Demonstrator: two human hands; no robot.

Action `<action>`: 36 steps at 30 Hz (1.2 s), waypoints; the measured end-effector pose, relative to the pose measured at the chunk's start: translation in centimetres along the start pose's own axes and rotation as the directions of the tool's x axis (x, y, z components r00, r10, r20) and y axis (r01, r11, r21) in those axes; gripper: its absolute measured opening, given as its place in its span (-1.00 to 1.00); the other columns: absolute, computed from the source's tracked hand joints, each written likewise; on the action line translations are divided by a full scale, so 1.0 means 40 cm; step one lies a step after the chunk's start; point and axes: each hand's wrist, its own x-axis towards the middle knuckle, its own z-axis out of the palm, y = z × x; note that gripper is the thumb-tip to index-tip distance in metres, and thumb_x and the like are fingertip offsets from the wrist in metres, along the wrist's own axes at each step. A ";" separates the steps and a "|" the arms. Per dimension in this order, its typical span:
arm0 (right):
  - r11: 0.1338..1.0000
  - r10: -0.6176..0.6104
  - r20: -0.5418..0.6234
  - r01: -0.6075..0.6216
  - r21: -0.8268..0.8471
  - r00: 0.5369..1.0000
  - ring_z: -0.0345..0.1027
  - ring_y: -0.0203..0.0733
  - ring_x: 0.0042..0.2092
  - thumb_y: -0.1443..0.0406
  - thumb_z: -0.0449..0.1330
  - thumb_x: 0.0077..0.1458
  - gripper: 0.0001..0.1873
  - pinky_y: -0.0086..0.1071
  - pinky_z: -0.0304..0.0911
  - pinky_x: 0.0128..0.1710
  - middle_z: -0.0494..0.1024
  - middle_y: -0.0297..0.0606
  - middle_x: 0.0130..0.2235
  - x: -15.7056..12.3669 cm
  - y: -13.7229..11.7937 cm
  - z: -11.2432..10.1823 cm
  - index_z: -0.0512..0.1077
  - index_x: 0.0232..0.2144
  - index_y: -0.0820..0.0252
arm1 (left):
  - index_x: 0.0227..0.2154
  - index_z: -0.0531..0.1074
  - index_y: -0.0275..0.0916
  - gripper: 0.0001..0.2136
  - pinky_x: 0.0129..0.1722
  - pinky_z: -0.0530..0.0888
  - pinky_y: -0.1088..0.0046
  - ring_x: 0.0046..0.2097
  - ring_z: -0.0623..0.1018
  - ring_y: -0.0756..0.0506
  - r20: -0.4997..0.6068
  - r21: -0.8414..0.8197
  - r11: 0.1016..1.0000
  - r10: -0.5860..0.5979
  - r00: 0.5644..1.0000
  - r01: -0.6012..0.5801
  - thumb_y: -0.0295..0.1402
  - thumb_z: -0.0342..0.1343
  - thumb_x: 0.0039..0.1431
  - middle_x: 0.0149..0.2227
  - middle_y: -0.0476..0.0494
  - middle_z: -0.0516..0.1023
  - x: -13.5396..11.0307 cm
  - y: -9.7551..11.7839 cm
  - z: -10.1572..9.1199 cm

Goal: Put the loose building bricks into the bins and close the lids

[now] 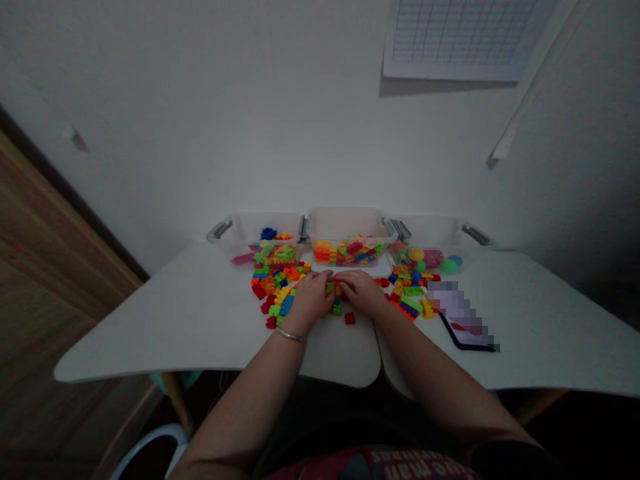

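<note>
My left hand (pixel 313 298) and my right hand (pixel 361 292) meet over a heap of toy building bricks (pixel 280 293) on the white table. Their fingers are curled inward, with the fingertips nearly touching. Bits of red and green brick show between them, mostly covered by the fingers, so the shape of what they grip is hidden. Just below the hands lie a green brick (pixel 337 310) and a single red brick (pixel 350 319). More loose bricks (pixel 411 292) spread to the right of my right hand.
Along the wall stand three clear plastic bins: the left bin (pixel 240 227) and middle bin (pixel 345 223) hold bricks, the right bin (pixel 435 233) colourful balls. A phone (pixel 463 320) lies at right on the white table (pixel 200 320). A seam splits the tabletop near my right forearm.
</note>
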 end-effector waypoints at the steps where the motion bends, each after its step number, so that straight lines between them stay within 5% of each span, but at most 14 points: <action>1: 1.000 -0.001 0.017 0.001 -0.013 1.000 0.39 -0.15 0.03 0.38 0.03 0.19 -0.67 -0.16 0.19 0.12 0.57 -0.23 -0.02 -0.002 0.000 0.000 0.49 -0.07 0.11 | 0.08 0.32 -0.26 -0.58 0.10 0.36 0.31 0.06 0.45 -0.17 0.010 -0.003 1.000 -0.006 1.000 0.006 -0.39 0.06 0.13 0.00 -0.24 0.50 0.000 0.001 -0.001; 9: 0.997 0.018 0.072 -0.013 -0.080 0.997 0.38 -0.12 0.06 0.52 0.00 0.09 -0.51 -0.15 0.20 0.11 0.54 -0.26 0.04 -0.011 0.012 -0.004 0.48 -0.01 0.10 | -0.08 0.40 -0.23 -0.72 0.04 0.38 0.28 0.00 0.49 -0.19 0.060 0.036 0.999 -0.021 0.998 0.019 -0.38 0.06 0.13 -0.08 -0.20 0.54 0.000 0.004 -0.006; 31: 0.964 0.098 -0.036 -0.104 -0.245 0.995 0.36 -0.09 -0.12 0.41 0.15 0.08 -0.78 -0.22 0.29 -0.02 0.51 -0.12 -0.23 -0.014 0.014 -0.016 0.56 -0.23 0.21 | -0.21 0.47 -0.22 -0.83 -0.03 0.39 0.26 -0.08 0.51 -0.19 0.071 0.060 0.997 0.039 0.997 -0.044 -0.37 0.06 0.15 -0.18 -0.19 0.57 0.000 0.004 -0.012; 36: 0.984 0.100 -0.086 -0.111 -0.140 0.991 0.35 -0.08 -0.11 0.44 0.13 0.06 -0.71 -0.20 0.30 -0.02 0.49 -0.08 -0.21 -0.012 0.027 -0.009 0.53 -0.15 0.28 | -0.19 0.46 -0.23 -0.81 -0.03 0.39 0.27 -0.08 0.51 -0.19 0.057 0.070 0.997 0.038 0.998 -0.042 -0.36 0.05 0.15 -0.18 -0.19 0.57 -0.001 0.004 -0.010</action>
